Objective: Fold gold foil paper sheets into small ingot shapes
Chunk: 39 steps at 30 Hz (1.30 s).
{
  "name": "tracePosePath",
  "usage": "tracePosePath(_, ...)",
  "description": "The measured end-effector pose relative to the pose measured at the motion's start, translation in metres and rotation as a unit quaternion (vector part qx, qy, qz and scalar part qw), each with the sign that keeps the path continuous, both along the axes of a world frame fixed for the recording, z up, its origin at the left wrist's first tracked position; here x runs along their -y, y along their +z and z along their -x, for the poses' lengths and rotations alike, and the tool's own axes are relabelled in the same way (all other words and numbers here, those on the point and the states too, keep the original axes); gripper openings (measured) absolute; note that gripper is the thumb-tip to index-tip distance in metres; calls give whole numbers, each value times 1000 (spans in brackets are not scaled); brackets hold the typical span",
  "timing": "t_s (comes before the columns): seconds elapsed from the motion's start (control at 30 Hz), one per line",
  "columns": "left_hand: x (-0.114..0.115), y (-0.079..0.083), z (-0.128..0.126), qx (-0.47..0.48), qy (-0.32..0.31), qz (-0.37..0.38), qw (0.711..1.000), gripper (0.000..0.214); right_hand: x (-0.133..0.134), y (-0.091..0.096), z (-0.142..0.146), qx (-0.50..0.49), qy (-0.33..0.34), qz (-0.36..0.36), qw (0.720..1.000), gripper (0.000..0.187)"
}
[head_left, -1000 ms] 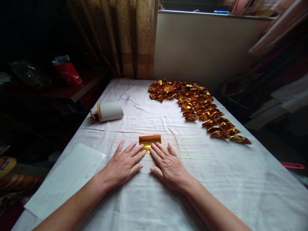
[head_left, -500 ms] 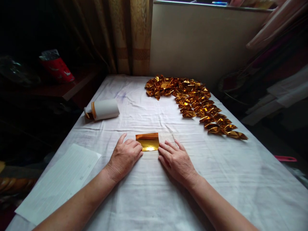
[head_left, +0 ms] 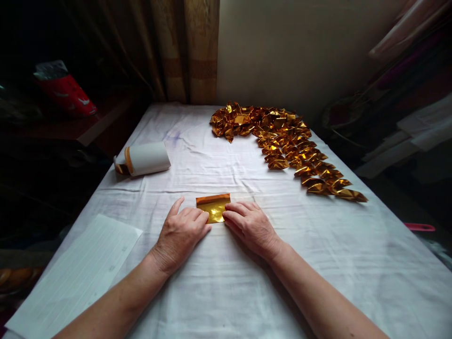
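A small rectangle of shiny gold foil paper [head_left: 213, 207] lies in front of me on the white cloth, a darker orange band along its far edge. My left hand [head_left: 182, 230] is closed at its near left corner, fingertips on the foil and little finger sticking out. Over the right side of the sheet my right hand [head_left: 250, 227] curls its fingers, gripping that edge. Both thumbs are mostly hidden. Beyond stretches a pile of folded gold foil pieces [head_left: 282, 136], with rows running toward the right edge.
A white rolled tube [head_left: 150, 159] with an orange band lies at left. Nearer, a white paper sheet [head_left: 81, 273] rests by my left forearm. The white cloth [head_left: 219, 282] covers the table. A red container [head_left: 67, 92] stands on a dark side surface; a curtain [head_left: 201, 52] hangs behind.
My right hand has moved left and onto the foil's right side. The orange band at the far edge looks narrower and sharper. The view has shifted slightly.
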<state>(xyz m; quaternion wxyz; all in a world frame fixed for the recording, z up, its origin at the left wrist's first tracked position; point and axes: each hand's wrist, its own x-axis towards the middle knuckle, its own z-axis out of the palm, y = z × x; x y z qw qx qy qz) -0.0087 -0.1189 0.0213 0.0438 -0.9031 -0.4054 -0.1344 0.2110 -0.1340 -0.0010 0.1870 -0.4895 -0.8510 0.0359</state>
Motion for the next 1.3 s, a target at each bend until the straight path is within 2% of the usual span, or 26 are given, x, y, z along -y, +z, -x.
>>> tracePosePath(0.2, -3, -6, 0, 23, -3, -25, 999, 20, -4, -1, -2, -25, 16, -21, 999, 22)
tracePosePath(0.4, -3, -5, 0, 24, -6, -44, 999, 16, -9, -6, -3, 2, 28, -75, 997, 17)
tracePosePath(0.53, -2, -7, -1, 27, -1, -42, 999, 17, -10, -5, -2, 3, 27, -101, 995, 21)
tracePosePath(0.7, -3, -11, 2, 35, 1, -53, 998, 16, -11, -5, -1, -17, 22, -97, 995, 25)
tracePosePath(0.97, -8, -17, 10, 108, 16, 45, 993, 16, -9, -7, -9, -55, 32, -37, 997, 20)
tracePosePath(1.3, -9, -18, 17, 164, 54, 97, 980, 16, -9, -13, -5, -141, -48, -4, 989, 19)
